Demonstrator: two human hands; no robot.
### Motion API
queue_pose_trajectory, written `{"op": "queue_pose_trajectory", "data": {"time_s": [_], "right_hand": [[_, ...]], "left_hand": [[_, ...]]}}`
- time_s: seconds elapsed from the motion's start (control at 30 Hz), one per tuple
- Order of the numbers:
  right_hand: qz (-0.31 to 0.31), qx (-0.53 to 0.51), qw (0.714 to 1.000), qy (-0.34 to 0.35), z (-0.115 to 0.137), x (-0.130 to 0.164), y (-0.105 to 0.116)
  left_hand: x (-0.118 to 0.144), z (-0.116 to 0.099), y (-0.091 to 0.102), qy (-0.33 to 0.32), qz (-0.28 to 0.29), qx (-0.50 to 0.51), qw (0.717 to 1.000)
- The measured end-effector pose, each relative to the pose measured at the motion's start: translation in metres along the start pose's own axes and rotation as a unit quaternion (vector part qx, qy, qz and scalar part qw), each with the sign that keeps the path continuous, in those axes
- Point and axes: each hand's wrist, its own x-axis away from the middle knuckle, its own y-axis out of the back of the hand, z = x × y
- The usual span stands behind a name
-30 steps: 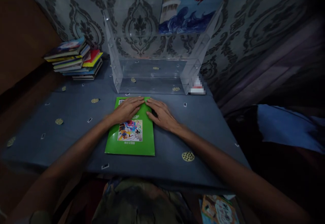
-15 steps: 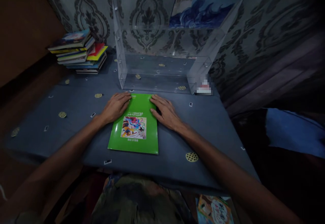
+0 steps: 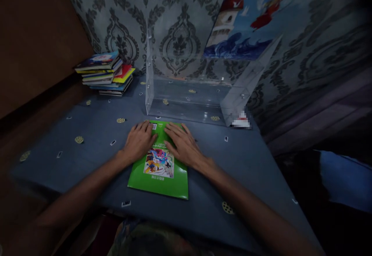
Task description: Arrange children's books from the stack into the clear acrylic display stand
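Note:
A green book (image 3: 158, 188) with a colourful picture on its cover lies flat on the table, its printing upside down to me. My left hand (image 3: 140, 140) rests palm down over the book's far left part, fingers stretched forward. On the far right part of the cover lies my right hand (image 3: 183, 143), also palm down, with its fingers extended and thumb apart. Neither hand grips the book. Just beyond the book's far edge stands a clear acrylic rack (image 3: 186, 109) with slanted side panels.
A stack of books (image 3: 101, 76) stands at the back left of the table (image 3: 95, 163). By the rack's right foot is a small blurred object (image 3: 241, 121). Behind are a patterned wall and a painting (image 3: 232, 27). Blue cloth (image 3: 345, 180) hangs at the right.
My hands have moved inward from the book's side edges onto its cover. The camera view has tilted up, so the table sits lower and more of the wall shows.

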Motion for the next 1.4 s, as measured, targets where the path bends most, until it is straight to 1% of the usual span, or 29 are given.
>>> {"op": "queue_pose_trajectory", "data": {"time_s": [0.1,0.2,0.3,0.4,0.6,0.73,0.87,1.07,1.17,1.3,1.4], "right_hand": [[0.023,-0.005,1.0,0.012,0.011,-0.018,-0.005],[0.045,-0.008,0.999,0.005,0.018,-0.035,-0.011],[0.058,-0.011,0.998,0.001,0.018,-0.044,-0.018],[0.058,-0.022,0.998,0.009,0.014,-0.048,-0.023],[0.059,-0.044,0.997,0.01,0.01,-0.048,-0.026],[0.043,-0.051,0.998,0.003,0.01,-0.047,-0.029],[0.03,-0.048,0.998,-0.005,0.008,-0.044,-0.03],[0.049,-0.024,0.998,-0.017,0.007,-0.039,-0.025],[0.058,-0.012,0.998,-0.031,0.008,-0.036,-0.021],[0.05,-0.014,0.997,-0.048,0.005,-0.029,-0.017],[0.044,-0.016,0.997,-0.058,0.001,-0.023,-0.014]], "left_hand": [[0.001,-0.001,-0.001,0.001,0.005,-0.012,1.0],[0.002,-0.001,-0.003,0.0,0.002,-0.005,1.0],[0.002,0.001,-0.006,0.002,0.006,0.003,1.0],[0.002,0.004,-0.01,-0.009,0.009,0.022,1.0],[0.002,0.011,-0.018,-0.032,-0.014,0.07,0.997],[0.002,0.013,-0.019,-0.033,-0.015,0.065,0.997],[0.002,0.013,-0.016,-0.032,-0.013,0.055,0.998],[0.002,0.009,-0.012,-0.023,-0.001,0.04,0.999],[0.002,0.009,-0.012,-0.024,-0.005,0.04,0.999],[0.002,0.009,-0.012,-0.024,-0.013,0.049,0.998],[0.002,0.009,-0.012,-0.022,-0.008,0.053,0.998]]}}
